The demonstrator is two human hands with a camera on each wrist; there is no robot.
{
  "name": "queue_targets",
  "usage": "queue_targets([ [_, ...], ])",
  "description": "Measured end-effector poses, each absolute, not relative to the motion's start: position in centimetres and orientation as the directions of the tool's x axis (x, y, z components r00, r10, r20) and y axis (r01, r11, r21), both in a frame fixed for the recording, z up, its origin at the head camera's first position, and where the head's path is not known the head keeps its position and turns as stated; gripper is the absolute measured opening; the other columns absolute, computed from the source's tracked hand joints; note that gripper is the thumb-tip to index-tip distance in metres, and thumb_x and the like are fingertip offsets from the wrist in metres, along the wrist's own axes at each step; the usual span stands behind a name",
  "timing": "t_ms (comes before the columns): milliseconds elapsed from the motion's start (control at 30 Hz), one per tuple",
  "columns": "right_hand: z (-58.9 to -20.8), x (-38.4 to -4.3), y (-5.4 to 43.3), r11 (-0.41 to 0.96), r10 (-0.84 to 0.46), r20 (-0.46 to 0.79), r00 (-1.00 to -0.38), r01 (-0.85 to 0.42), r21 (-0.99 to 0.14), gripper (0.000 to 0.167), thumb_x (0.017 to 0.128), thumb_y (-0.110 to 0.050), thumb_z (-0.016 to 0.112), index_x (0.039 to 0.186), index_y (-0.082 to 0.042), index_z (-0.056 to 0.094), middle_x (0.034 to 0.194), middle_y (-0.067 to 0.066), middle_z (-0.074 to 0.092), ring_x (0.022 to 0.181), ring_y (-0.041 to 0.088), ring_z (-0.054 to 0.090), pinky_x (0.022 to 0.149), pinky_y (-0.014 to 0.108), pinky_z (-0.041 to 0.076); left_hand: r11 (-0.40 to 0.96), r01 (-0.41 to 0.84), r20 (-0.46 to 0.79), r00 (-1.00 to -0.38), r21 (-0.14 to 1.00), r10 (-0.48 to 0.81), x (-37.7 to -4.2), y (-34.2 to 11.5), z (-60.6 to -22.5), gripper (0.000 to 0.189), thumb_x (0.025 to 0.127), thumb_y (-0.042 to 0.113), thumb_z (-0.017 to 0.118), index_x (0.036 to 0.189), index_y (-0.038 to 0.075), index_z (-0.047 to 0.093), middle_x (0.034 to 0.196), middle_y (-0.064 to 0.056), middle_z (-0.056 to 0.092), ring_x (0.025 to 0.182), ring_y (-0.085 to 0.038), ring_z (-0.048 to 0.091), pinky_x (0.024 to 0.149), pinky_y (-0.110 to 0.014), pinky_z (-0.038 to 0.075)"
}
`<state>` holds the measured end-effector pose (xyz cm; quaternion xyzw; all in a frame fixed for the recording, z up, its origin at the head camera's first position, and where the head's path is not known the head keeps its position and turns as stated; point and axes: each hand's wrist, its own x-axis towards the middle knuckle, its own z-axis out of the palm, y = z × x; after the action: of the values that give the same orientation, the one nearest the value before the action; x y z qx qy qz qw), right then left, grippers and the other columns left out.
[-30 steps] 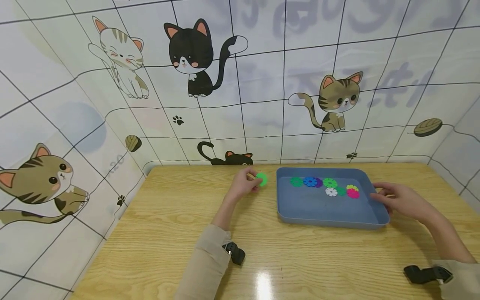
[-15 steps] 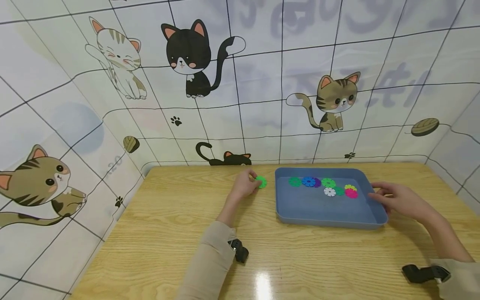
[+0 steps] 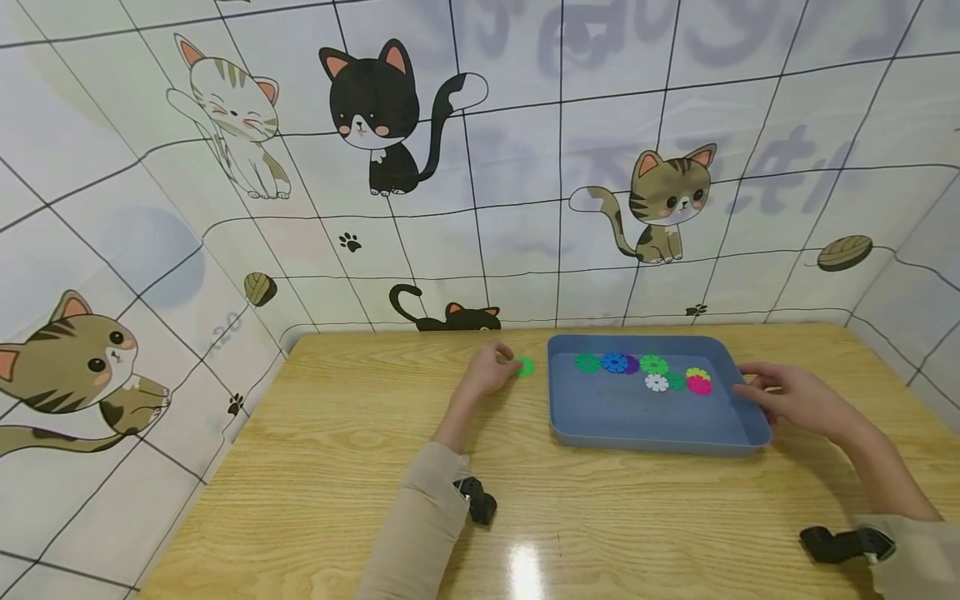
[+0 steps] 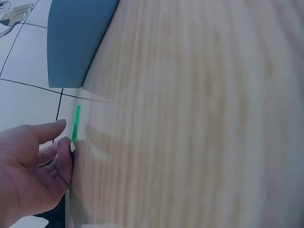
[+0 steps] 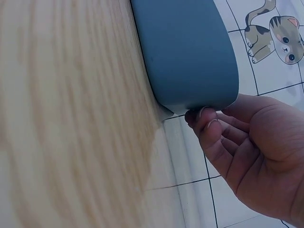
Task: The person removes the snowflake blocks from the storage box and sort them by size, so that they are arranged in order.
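Note:
My left hand is low over the table, left of the blue tray. A light green notched plastic disc lies flat at its fingertips. In the left wrist view the disc appears edge-on by the fingers, and the thumb stands apart from it. At the tray's right end, my right hand holds the wall, thumb over the rim and fingers outside. Inside the tray lie several similar discs, among them a blue one, a white one and a pink one.
The wooden table runs back to a wall covered with cat drawings. Black cameras are strapped at both wrists, the left camera and the right camera.
The left hand has lowered the light green disc onto the table, and the thumb has parted from it. The right hand keeps its place on the tray. The view has shifted slightly.

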<state>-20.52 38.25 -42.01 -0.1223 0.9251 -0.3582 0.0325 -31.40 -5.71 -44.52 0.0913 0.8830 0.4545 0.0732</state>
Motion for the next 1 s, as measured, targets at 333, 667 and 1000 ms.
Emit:
queue_targets([
  [333, -42.3, -20.6, 38.3, 0.712, -0.239, 0.023, -0.971, -0.192, -0.675, 0.056, 0.105, -0.02, 0.058, 0.14, 0.019, 0.04, 0.086, 0.007, 0.061, 0.058, 0.016, 0.056, 0.054, 0.032, 0.049, 0.395, 0.049, -0.047, -0.972, 0.918, 0.231, -30.8, -6.3, -44.1, 0.025, 0.101, 0.016, 0.063, 0.119, -0.001, 0.059, 0.091, -0.013, 0.064, 0.07, -0.018, 0.059, 0.059, -0.024, 0.044],
  [667, -42.3, -20.6, 38.3, 0.709, -0.236, 0.014, -0.972, -0.182, -0.682, 0.057, 0.105, -0.021, 0.057, 0.141, 0.018, 0.039, 0.089, 0.009, 0.061, 0.058, 0.016, 0.055, 0.054, 0.032, 0.048, 0.293, 0.126, 0.039, -0.958, 0.948, 0.285, -29.9, -5.4, -43.3, 0.023, 0.102, 0.014, 0.06, 0.117, -0.003, 0.062, 0.088, -0.011, 0.06, 0.068, -0.022, 0.06, 0.061, -0.029, 0.05],
  [1000, -42.2, -20.5, 38.3, 0.709, -0.231, 0.015, -0.973, -0.179, -0.682, 0.056, 0.105, -0.021, 0.057, 0.141, 0.018, 0.04, 0.089, 0.009, 0.062, 0.058, 0.016, 0.056, 0.054, 0.031, 0.048, 0.332, 0.224, 0.133, -0.953, 0.916, 0.274, -28.8, -3.3, -41.6, 0.025, 0.101, 0.017, 0.062, 0.121, 0.002, 0.065, 0.106, -0.01, 0.065, 0.095, -0.022, 0.063, 0.081, -0.032, 0.053],
])
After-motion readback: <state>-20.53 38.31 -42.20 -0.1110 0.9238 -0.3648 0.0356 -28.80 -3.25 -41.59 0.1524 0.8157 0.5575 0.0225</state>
